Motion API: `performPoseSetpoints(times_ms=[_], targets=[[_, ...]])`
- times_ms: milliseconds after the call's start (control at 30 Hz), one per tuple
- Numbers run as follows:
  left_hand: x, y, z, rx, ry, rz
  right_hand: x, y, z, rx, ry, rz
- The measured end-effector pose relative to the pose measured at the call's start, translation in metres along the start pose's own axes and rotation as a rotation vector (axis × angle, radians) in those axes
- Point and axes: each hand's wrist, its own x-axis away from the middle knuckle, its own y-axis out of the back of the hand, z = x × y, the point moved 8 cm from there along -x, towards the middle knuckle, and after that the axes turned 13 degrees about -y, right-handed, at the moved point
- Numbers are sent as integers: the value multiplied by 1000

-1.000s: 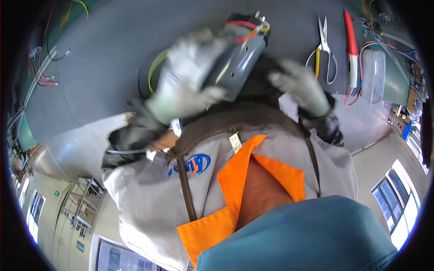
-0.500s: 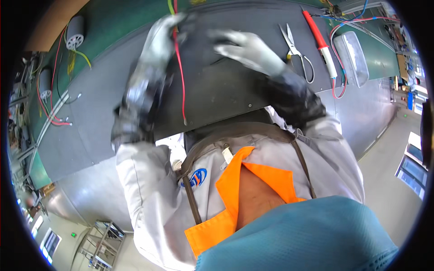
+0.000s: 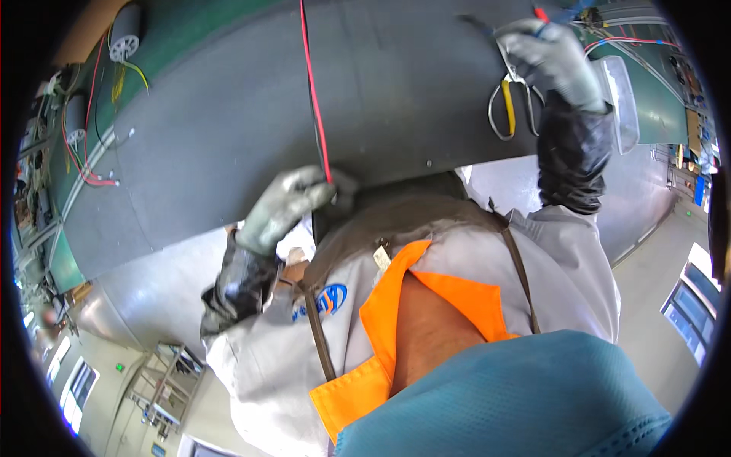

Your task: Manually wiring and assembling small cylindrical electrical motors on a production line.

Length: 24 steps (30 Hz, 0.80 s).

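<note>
My left hand (image 3: 289, 204), in a grey-white glove, is closed at the near table edge on the lower end of a red wire (image 3: 314, 84). A black wire (image 3: 311, 99) runs close beside the red one, up past the top of the picture. My right hand (image 3: 554, 61), gloved and smeared by motion, is at the far right with its fingers curled. A dark, blurred, pointed piece (image 3: 476, 23) sticks out leftward near its fingertips; its kind is unclear. Below that hand lie scissors (image 3: 509, 107) with a yellow-wrapped handle, their blades partly hidden. A red tip (image 3: 541, 14) shows beyond the fingers.
A dark mat (image 3: 190, 160) covers the green bench. On the left stand two grey cylindrical parts (image 3: 126, 30) with coloured leads. A clear plastic box (image 3: 620, 107) is right of my right forearm. Red and blue leads (image 3: 632, 42) run at the far right.
My left hand has come down toward me to the red wire's end. My right hand has moved right, over the scissors and the red-and-white tool. The scissors have shifted and turned.
</note>
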Motion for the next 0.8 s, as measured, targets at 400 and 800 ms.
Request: performPoseSetpoints(times_ms=[400,800], targets=[[-97,-23,-73,71,-658,-385,67,-126,32,-465,443,1],[-93,-41,-74,-638,-1056,-338,65,-141,38,-436,382,-100]])
